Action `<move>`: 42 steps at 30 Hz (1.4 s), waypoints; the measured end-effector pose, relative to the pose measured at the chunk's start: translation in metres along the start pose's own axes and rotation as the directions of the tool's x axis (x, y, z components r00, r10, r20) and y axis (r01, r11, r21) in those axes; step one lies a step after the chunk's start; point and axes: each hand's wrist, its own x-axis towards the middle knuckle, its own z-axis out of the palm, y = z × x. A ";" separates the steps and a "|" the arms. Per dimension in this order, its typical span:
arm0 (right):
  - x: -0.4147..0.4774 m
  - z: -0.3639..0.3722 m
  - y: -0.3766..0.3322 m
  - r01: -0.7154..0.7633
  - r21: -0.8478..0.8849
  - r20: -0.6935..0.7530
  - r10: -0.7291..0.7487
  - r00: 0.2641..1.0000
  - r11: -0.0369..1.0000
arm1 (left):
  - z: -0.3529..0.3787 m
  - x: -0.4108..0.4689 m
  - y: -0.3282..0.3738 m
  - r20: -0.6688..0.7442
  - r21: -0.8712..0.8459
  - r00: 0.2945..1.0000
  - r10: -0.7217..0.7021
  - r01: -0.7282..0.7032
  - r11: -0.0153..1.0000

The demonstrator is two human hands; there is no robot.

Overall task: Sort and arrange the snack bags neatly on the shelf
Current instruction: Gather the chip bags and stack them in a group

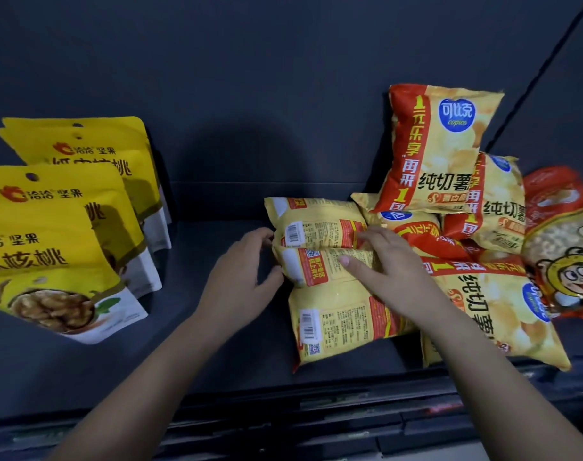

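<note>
The left hand (pixel 247 264) is curved in a C against the left ends of two chip bags laid back-side up. Its fingertips are at the rear chip bag (pixel 316 224) and its thumb tip at the middle chip bag (pixel 320 269). Whether either bag is actually pinched cannot be told. The right hand (pixel 386 264) is laid flat across the same two bags, fingers nearly straight and spread; nothing is grasped by it.

A front chip bag (pixel 340 324), also barcode side up, is touched by the middle one and lies nearest the shelf edge. Just right of it a face-up chip bag (pixel 493 314) lies flat, partly covered by the right forearm. Behind these, an upright chip bag (pixel 440 148) is leaned on the pile. A second upright chip bag (pixel 503 207) is partly hidden behind it on the right.

A red bee-print bag (pixel 563 254) is seen at far right, touching the chip bags. Well apart on the left, yellow walnut pouches (pixel 64 227) are stood in an overlapping row. Everything is set on the dark shelf (pixel 217 334).
</note>
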 end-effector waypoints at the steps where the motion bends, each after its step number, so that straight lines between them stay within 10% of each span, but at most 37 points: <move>1: 0.005 0.000 -0.003 -0.028 -0.094 -0.012 0.027 1.000 0.995 | -0.002 0.004 -0.004 0.001 0.038 1.000 0.000 0.000 0.999; 6: 0.031 -0.007 -0.026 -0.076 -0.403 -0.002 0.083 0.997 0.912 | 0.000 0.017 -0.019 0.104 0.234 0.994 -0.014 -0.010 0.972; 21: 0.097 0.012 -0.027 0.209 -0.493 0.374 -0.011 0.927 0.845 | 0.036 0.069 -0.041 -0.015 0.538 0.976 0.216 -0.174 0.825; 28: 0.094 0.002 -0.028 0.287 -0.223 0.177 -0.250 0.952 0.932 | 0.017 0.073 -0.023 -0.219 0.219 0.959 0.181 -0.133 0.967; 32: 0.094 -0.005 -0.035 0.218 0.429 0.089 -0.281 0.956 0.877 | 0.003 0.070 -0.008 -0.412 -0.241 0.908 -0.077 -0.027 0.970; 36: 0.104 0.004 -0.033 -0.002 0.728 0.217 -0.227 0.949 0.685 | -0.005 0.071 -0.010 -0.147 -0.495 0.920 -0.363 0.249 0.833; 42: 0.109 0.008 -0.023 -0.255 0.852 0.380 -0.206 0.902 0.456 | -0.003 0.048 -0.037 0.183 -0.617 0.924 -0.336 0.374 0.693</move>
